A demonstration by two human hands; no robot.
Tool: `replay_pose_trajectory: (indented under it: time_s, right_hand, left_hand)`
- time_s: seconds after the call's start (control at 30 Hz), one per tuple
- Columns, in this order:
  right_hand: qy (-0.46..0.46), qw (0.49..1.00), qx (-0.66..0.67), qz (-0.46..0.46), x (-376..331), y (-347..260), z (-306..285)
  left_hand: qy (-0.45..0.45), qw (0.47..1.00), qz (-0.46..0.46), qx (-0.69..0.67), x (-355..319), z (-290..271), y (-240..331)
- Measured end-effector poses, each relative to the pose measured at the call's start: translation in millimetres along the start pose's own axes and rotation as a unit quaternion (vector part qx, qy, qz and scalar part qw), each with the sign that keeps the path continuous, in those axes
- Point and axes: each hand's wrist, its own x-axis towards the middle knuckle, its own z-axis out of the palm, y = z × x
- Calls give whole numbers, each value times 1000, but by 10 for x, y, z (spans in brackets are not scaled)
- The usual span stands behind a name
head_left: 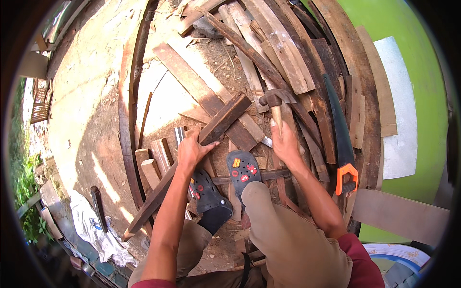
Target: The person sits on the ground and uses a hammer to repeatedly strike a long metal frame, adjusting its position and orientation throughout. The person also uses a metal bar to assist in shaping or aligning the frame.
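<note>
Nearest, two dark clogs (245, 169) are planted on the ground just to the near side of a dark beam (224, 119), the landmark for all that follows. The beam itself is slanted across the space ahead of the feet, and it is gripped near its middle by the left hand (191, 151), whose fingers are clamped round it. Short wood blocks (162, 152) are laid to the left of the beam, close by that hand. To the right of the beam's upper part, a hammer (277, 115) is held head up by the right hand (288, 141), closed on its handle; the head is kept apart from the beam. Farther right of the beam, a handsaw (343, 139) is leaned among timber. Beyond the beam, a brown plank (196, 85) is crossed by its upper end, though whether the two touch cannot be told. Farthest, a timber pile (283, 43) is stacked.

The step in hand is judged to be the positioning of the beam for hammering. For the next move, a steady left grip, a settled beam and fingers clear of the hammer's path would be called for.
</note>
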Motion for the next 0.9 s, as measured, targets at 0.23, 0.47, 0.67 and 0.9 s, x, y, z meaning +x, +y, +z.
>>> replay_pose_trajectory:
  time_s: [0.23, 0.47, 0.67, 0.9]
  right_hand:
    - [-46, 982, 109, 149, -499, 67, -289]
    - [-80, 975, 127, 164, -638, 132, -213]
    - [-82, 958, 195, 194, -548, -105, -225]
    - [-57, 957, 201, 203, -485, -149, -240]
  left_hand:
    - [-47, 994, 76, -55, 209, -143, -237]
    - [17, 985, 163, -47, 167, -288, -63]
    - [-250, 918, 24, -308, 144, -735, -249]
    - [-300, 927, 32, -222, 281, -469, -217]
